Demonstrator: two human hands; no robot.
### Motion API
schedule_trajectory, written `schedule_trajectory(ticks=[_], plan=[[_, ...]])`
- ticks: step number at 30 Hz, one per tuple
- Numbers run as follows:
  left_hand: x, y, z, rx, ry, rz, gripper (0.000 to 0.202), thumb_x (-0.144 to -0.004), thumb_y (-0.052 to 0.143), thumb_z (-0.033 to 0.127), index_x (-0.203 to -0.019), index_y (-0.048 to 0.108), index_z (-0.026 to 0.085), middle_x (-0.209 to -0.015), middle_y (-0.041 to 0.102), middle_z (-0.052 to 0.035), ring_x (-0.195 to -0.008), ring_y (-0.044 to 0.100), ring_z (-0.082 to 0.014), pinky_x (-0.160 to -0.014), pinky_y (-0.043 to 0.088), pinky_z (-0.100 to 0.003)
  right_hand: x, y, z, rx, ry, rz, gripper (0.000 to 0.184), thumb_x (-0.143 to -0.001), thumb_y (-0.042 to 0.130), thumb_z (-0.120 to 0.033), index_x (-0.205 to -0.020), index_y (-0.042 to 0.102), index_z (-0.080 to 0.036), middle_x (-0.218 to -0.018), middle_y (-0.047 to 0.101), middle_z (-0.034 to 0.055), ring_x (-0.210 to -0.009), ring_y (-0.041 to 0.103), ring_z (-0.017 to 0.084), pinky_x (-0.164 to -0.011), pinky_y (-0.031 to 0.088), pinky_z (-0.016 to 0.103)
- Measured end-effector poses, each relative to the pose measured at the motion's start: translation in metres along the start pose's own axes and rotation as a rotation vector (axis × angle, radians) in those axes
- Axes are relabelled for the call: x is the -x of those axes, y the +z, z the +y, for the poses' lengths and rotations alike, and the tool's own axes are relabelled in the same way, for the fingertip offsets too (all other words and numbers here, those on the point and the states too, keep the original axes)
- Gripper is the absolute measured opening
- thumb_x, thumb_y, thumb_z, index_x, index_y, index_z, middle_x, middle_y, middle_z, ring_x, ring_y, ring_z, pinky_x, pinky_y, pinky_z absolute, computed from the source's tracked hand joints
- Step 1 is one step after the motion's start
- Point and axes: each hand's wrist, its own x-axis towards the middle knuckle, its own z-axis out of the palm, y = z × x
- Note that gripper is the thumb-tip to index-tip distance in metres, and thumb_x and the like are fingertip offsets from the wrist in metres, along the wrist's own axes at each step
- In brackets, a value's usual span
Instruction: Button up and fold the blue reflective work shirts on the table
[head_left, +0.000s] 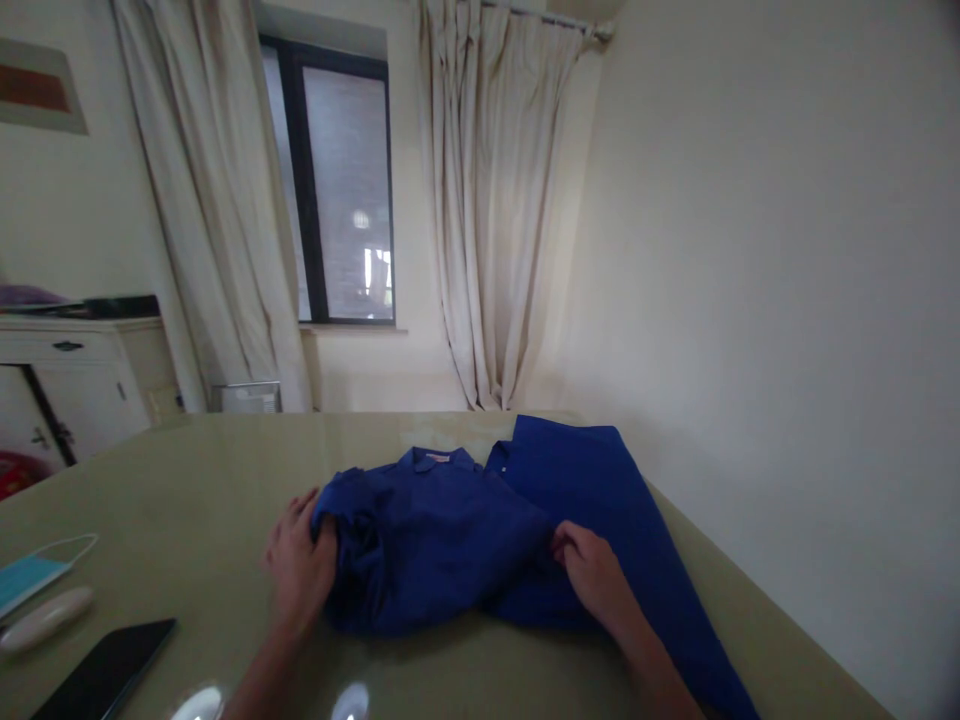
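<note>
The collared blue garment (450, 545) lies bunched at the near middle of the table (225, 470); its collar (412, 460) points to the far side, with a pale label at the neck; its left part is gathered into folds. The left hand (301, 565) is at the left edge of the garment; its thumb and fingers are closed around the gathered cloth. The right hand (589, 565) is at the right edge; its fingers are curled in and pinch the cloth. A smooth blue cloth (600, 480) adjoins the garment on the right and extends to the near right; whether the two are joined cannot be told.

At the near left lie a dark phone (109, 665), a pale rounded object (51, 618) and a light-blue face mask (30, 578); the mask is farthest of the three. Beyond the table, a white cabinet (94, 385) stands at the far left; a dark-framed window (349, 190) is at the far side, between a left curtain (217, 200) and a right curtain (495, 190).
</note>
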Motion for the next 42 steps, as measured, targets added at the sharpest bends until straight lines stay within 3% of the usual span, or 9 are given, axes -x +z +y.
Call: schedule_trajectory(ticks=[6,10,19,22,28,32,35,39,42], plan=[[0.036,-0.022,0.031,0.559,-0.297,-0.716,0.049,-0.070,0.067,0.061,-0.104,0.074,0.026,-0.100,0.078,-0.0071,-0.103,0.071,-0.0318,-0.088,0.059,-0.044,-0.002,0.026,-0.022,-0.438,0.007,0.181,0.046,-0.082,0.062,-0.049,-0.120,0.068,-0.024,-0.125,0.070,0.0089,-0.115,0.065,0.030,-0.101,0.049,0.042],[0.048,-0.031,0.046,0.285,-0.066,-1.152,0.043,-0.070,0.074,0.039,-0.112,0.076,0.030,-0.118,0.075,-0.0043,-0.115,0.067,-0.0289,-0.104,0.051,-0.041,0.001,0.039,-0.025,-0.347,-0.137,0.149,0.063,-0.076,0.076,-0.046,-0.133,0.063,-0.025,-0.141,0.062,0.0088,-0.134,0.053,0.031,-0.117,0.036,0.047],[0.049,-0.022,0.023,-0.180,0.276,-1.097,0.115,-0.046,0.081,0.018,-0.153,0.041,0.034,-0.154,0.050,-0.0063,-0.143,0.042,-0.0376,-0.123,0.026,-0.052,0.004,0.050,-0.029,-0.017,-0.231,-0.127,0.059,-0.070,0.058,-0.017,-0.128,0.069,-0.023,-0.120,0.073,0.0085,-0.113,0.066,0.029,-0.105,0.044,0.043],[0.051,-0.004,0.015,-0.143,0.319,-1.011,0.094,-0.055,0.070,0.014,-0.145,0.054,0.034,-0.149,0.056,-0.0043,-0.140,0.047,-0.0329,-0.123,0.027,-0.049,-0.001,0.050,-0.028,0.030,-0.228,-0.001,0.038,-0.080,0.052,-0.020,-0.109,0.076,-0.024,-0.109,0.074,0.0093,-0.106,0.066,0.028,-0.099,0.045,0.041],[0.053,0.042,0.027,0.183,0.368,-0.490,0.056,-0.064,0.049,0.011,-0.112,0.075,0.025,-0.131,0.068,-0.0061,-0.130,0.056,-0.0264,-0.120,0.035,-0.045,-0.019,0.038,-0.016,-0.274,-0.141,0.397,0.031,-0.086,0.049,-0.036,-0.096,0.075,-0.023,-0.100,0.075,0.0103,-0.098,0.066,0.029,-0.094,0.047,0.041],[0.049,0.014,0.034,0.426,0.172,-0.606,0.040,-0.070,0.062,0.027,-0.109,0.073,0.022,-0.114,0.074,-0.0068,-0.112,0.066,-0.0307,-0.104,0.050,-0.043,-0.020,0.013,-0.004,-0.485,0.026,0.430,0.028,-0.079,0.052,-0.043,-0.081,0.070,-0.022,-0.083,0.073,0.0058,-0.084,0.065,0.027,-0.080,0.049,0.037],[0.048,-0.019,0.039,0.443,-0.019,-0.869,0.038,-0.074,0.070,0.034,-0.110,0.071,0.020,-0.106,0.075,-0.0052,-0.101,0.068,-0.0285,-0.092,0.054,-0.037,-0.018,-0.005,-0.006,-0.692,0.108,0.223,0.042,-0.082,0.052,-0.059,-0.086,0.067,-0.021,-0.076,0.072,0.0051,-0.074,0.066,0.025,-0.073,0.049,0.035],[0.058,-0.033,0.057,0.224,0.243,-1.459,0.055,-0.070,0.076,0.025,-0.123,0.066,0.023,-0.117,0.072,-0.0025,-0.112,0.065,-0.0267,-0.103,0.049,-0.038,-0.004,-0.007,-0.028,-0.489,-0.008,-0.076,0.055,-0.083,0.060,-0.066,-0.114,0.066,-0.020,-0.095,0.075,0.0085,-0.079,0.069,0.024,-0.079,0.052,0.037],[0.071,-0.024,0.063,-0.039,0.409,-1.474,0.091,-0.058,0.080,0.020,-0.144,0.053,0.031,-0.150,0.052,-0.0056,-0.138,0.047,-0.0337,-0.120,0.034,-0.047,0.015,0.003,-0.044,-0.106,-0.260,-0.256,0.054,-0.080,0.072,-0.051,-0.127,0.065,-0.024,-0.118,0.071,0.0096,-0.105,0.066,0.027,-0.095,0.047,0.038]])
